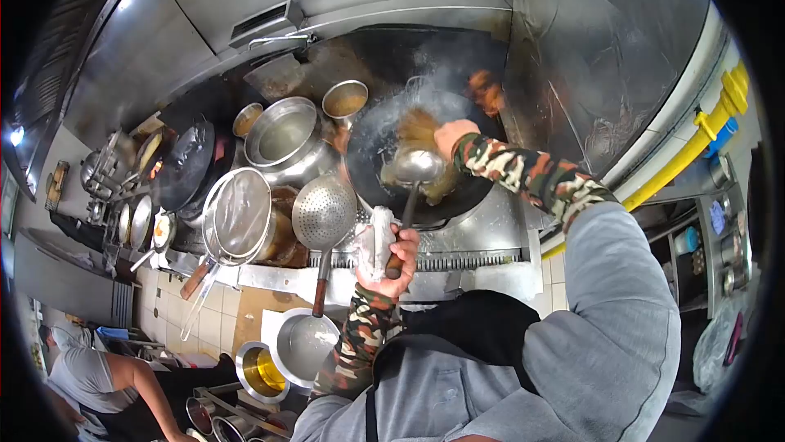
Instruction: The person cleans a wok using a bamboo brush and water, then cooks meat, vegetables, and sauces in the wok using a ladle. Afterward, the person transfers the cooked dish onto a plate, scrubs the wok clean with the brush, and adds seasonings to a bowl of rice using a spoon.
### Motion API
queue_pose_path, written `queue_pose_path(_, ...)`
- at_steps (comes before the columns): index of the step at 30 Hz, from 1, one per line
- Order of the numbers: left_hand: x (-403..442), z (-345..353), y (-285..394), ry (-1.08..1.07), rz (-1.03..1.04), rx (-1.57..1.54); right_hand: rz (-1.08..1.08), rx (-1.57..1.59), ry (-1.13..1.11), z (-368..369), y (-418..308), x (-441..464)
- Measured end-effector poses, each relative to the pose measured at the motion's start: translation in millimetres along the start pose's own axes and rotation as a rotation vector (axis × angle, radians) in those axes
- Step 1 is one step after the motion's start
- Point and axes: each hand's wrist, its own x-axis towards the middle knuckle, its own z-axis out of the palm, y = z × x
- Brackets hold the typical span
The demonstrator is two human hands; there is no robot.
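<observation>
My left hand [402, 252] is closed around the wooden handle of a ladle [419, 166], with a crumpled white cloth [375, 247] held in the same grip. The ladle's metal bowl hangs over the big dark wok [370, 176]. A bristly straw-coloured wok brush [418, 128] is in my right hand [455, 138], its bristles fanned out above the wok. Steam and some liquid show inside the wok, but the ladle and brush hide part of it. Just left of my left hand lies a perforated skimmer [324, 211] with a wooden-ended handle.
Left of the wok stand a metal pot [282, 133], a small bowl [345, 99] and a mesh strainer [238, 211]. Another wok [185, 166] sits farther left. Below are a pot [304, 348] and a container of yellow liquid [263, 372]. Another person [98, 376] bends at lower left.
</observation>
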Motion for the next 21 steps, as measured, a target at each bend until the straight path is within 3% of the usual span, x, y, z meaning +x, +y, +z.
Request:
queue_pose_path(3,9.8,5.9,0.6,-0.018,0.007,0.125,0.025,0.055,-0.261,22.0,-3.9,-10.4)
queue_pose_path(4,16.3,4.9,7.8,0.014,0.044,0.206,-0.059,0.036,-0.143,48.3,9.1,-12.9)
queue_pose_path(5,22.3,1.5,18.0,0.048,0.081,0.288,0.121,0.147,-0.12,61.1,-0.6,-18.1)
queue_pose_path(6,34.4,-8.8,35.5,0.028,0.099,0.437,0.139,0.177,-0.197,65.5,-9.8,-29.6)
queue_pose_path(9,31.2,9.6,61.1,0.421,0.091,1.184,0.021,0.158,-0.233,61.5,2.5,-47.0)
queue_pose_path(11,28.0,-11.4,96.5,0.605,0.274,1.365,0.223,0.087,-0.174,53.3,32.1,-37.3)
queue_pose_path(14,-13.3,25.3,84.3,0.471,-0.073,2.536,0.307,0.125,-0.07,20.4,65.2,-26.1)
queue_pose_path(16,-22.0,11.3,75.7,0.774,-0.172,2.959,0.19,0.143,-0.031,62.7,71.4,-17.5)
queue_pose_path(17,-21.9,18.7,51.6,1.084,-0.247,2.927,0.095,0.178,-0.001,95.4,73.7,-14.8)
queue_pose_path(18,-28.3,0.1,54.4,1.01,0.053,3.011,-0.001,0.212,0.024,110.3,72.9,-15.1)
queue_pose_path(19,-38.4,-22.3,55.9,0.933,0.36,3.062,-0.085,0.357,-0.093,79.6,67.6,-30.9)
queue_pose_path(20,-52.9,-22.9,51.1,0.94,0.442,3.036,0.047,0.258,-0.171,60.5,76.4,-29.5)
queue_pose_path(21,-64.1,-29.4,54.0,1.043,0.38,2.986,0.181,0.165,-0.244,46.6,90.2,-26.1)
